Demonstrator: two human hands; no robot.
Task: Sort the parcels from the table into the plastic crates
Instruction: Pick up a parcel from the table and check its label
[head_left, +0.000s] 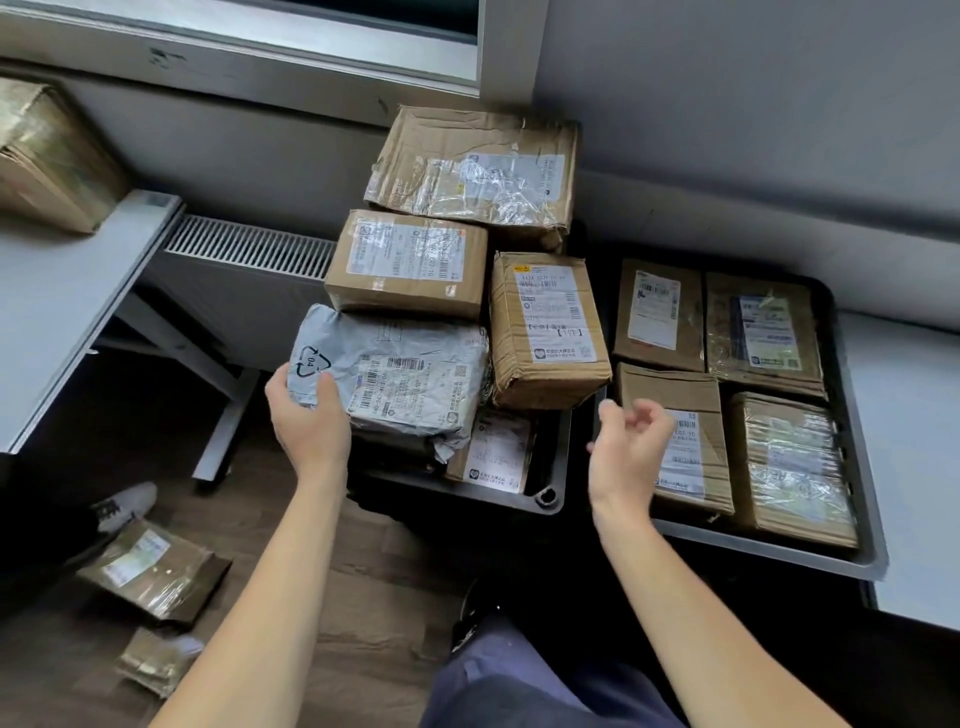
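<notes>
Near the wall (727, 104) at twelve o'clock, the left hand (309, 421) holds a grey mailer (395, 384) at the heaped left crate (545, 493).

At ten o'clock a grey worktop (62, 291) carries a brown box (52, 156), and at eight o'clock two flat parcels (150, 571) lie on the wooden floor (363, 597). At the centre, the left grip pinches the mailer's near-left corner, thumb on top. The mailer sits at the top of the heap in the left crate. Three cardboard boxes (410, 260) are stacked just behind and beside it, toward twelve and one o'clock. At four o'clock the right hand (628, 447) hovers with a loose, half-curled grip that holds nothing, over the near-left corner of the right crate (862, 561). In that crate, at three o'clock, four cardboard parcels (763, 322) lie flat, two by two.
</notes>
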